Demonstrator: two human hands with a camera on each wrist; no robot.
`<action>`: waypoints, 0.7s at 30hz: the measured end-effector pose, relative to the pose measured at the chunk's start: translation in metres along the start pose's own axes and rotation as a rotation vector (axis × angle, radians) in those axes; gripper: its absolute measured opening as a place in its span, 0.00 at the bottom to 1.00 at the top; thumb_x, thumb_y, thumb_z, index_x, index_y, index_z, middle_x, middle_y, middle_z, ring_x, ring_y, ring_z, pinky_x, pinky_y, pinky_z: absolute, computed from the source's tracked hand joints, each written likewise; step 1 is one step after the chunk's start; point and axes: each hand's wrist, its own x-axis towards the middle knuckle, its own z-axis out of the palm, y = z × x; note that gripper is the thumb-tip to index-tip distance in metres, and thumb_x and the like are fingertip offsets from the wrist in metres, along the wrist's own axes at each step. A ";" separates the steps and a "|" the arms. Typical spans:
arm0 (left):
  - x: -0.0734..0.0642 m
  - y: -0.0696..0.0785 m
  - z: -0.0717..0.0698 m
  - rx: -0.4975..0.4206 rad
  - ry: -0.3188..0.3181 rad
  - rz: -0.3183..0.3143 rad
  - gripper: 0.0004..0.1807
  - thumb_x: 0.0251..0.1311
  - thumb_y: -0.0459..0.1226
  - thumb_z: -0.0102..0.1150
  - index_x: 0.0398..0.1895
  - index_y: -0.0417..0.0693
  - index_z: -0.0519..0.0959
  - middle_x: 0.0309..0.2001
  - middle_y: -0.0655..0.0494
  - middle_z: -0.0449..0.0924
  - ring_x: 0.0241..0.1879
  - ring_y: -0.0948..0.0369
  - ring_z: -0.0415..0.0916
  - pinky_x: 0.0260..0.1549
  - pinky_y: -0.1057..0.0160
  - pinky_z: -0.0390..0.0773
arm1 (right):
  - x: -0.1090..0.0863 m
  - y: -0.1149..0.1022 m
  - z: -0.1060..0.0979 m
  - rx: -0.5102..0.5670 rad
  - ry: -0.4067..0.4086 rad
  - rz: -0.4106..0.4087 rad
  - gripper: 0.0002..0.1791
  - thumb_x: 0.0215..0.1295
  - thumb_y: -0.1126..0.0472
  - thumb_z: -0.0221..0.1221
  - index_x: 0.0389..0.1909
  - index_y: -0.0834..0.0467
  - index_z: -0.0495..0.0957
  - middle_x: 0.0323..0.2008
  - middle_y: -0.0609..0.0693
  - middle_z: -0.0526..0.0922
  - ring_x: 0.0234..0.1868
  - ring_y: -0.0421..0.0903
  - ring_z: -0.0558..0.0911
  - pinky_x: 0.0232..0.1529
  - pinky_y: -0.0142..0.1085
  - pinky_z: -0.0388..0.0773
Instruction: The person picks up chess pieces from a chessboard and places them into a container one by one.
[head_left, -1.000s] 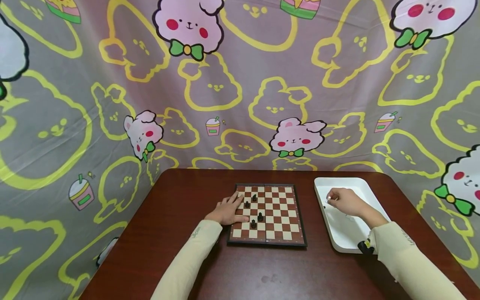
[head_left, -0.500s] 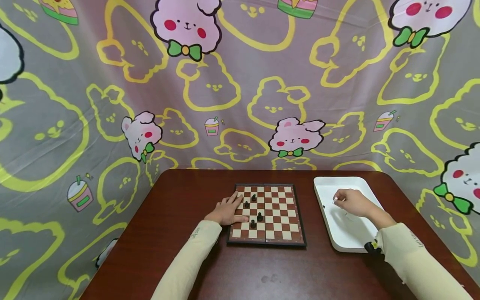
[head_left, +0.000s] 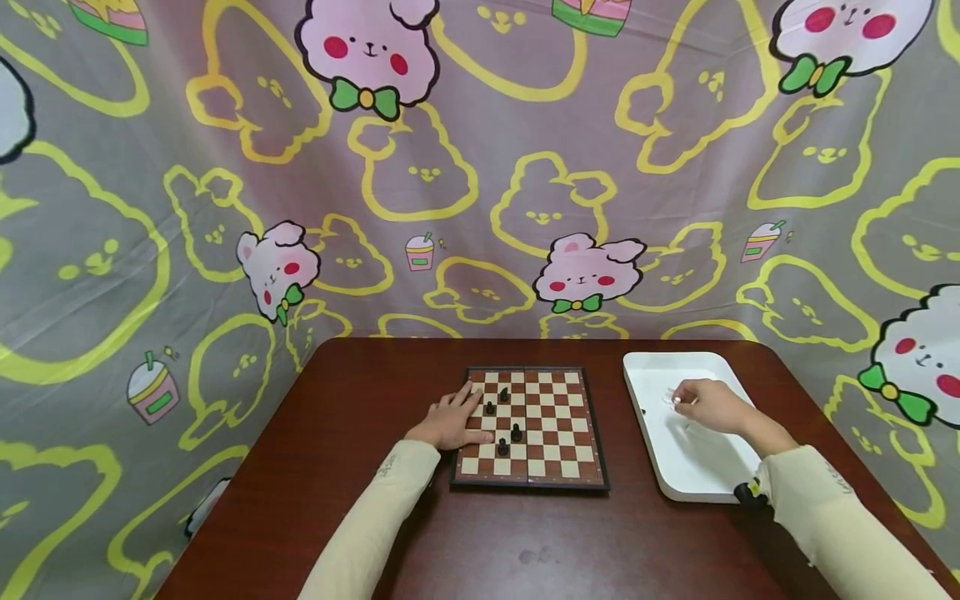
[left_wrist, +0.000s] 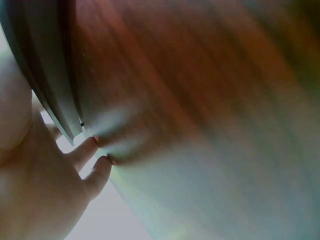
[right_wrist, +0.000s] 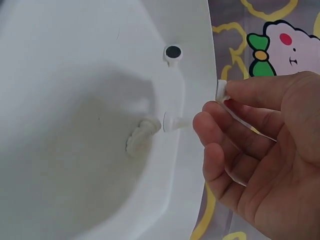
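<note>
My left hand (head_left: 448, 422) rests on the left edge of a brown-and-cream chessboard (head_left: 562, 433), fingers spread and thumb lying across the squares. In the left wrist view its fingers (left_wrist: 97, 175) reach past the board's dark rim (left_wrist: 47, 65). Several black chess pieces (head_left: 517, 432) stand on the board's left half. Over a white tray (head_left: 693, 479), my right hand (head_left: 716, 408) pinches a small white chess piece (right_wrist: 221, 91) between thumb and fingertips; the fingers hide much of it. Below it in the tray lie a white knight (right_wrist: 141, 136) and another white piece (right_wrist: 175, 122).
One more white piece (right_wrist: 173, 52) lies with its black base showing near the tray's wall. The tray stands right of the board on a dark red-brown table (head_left: 495, 542). A patterned cloth (head_left: 465, 183) hangs behind and at both sides.
My right hand has shifted a little to the right over the tray, its fingertips still pinched together. The left hand and the black pieces stay put; the head view has turned slightly.
</note>
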 end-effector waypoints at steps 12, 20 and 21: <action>-0.002 0.002 0.000 -0.005 -0.006 -0.006 0.52 0.55 0.69 0.49 0.76 0.58 0.44 0.76 0.53 0.33 0.70 0.43 0.46 0.62 0.40 0.52 | -0.003 -0.001 -0.004 -0.004 0.000 0.006 0.05 0.61 0.66 0.58 0.35 0.64 0.79 0.26 0.46 0.78 0.27 0.41 0.75 0.28 0.37 0.71; -0.002 0.001 0.000 -0.011 -0.005 0.012 0.52 0.56 0.69 0.47 0.76 0.55 0.44 0.75 0.51 0.33 0.70 0.43 0.45 0.62 0.39 0.50 | 0.001 -0.019 0.000 0.021 0.038 -0.055 0.04 0.62 0.65 0.58 0.34 0.62 0.80 0.25 0.45 0.79 0.25 0.39 0.76 0.26 0.35 0.72; -0.002 0.001 0.000 -0.008 -0.007 0.013 0.52 0.56 0.69 0.47 0.76 0.55 0.44 0.75 0.51 0.33 0.70 0.43 0.45 0.62 0.39 0.50 | 0.002 -0.022 0.001 0.024 0.041 -0.066 0.04 0.62 0.65 0.58 0.34 0.63 0.80 0.25 0.45 0.79 0.25 0.39 0.76 0.26 0.35 0.71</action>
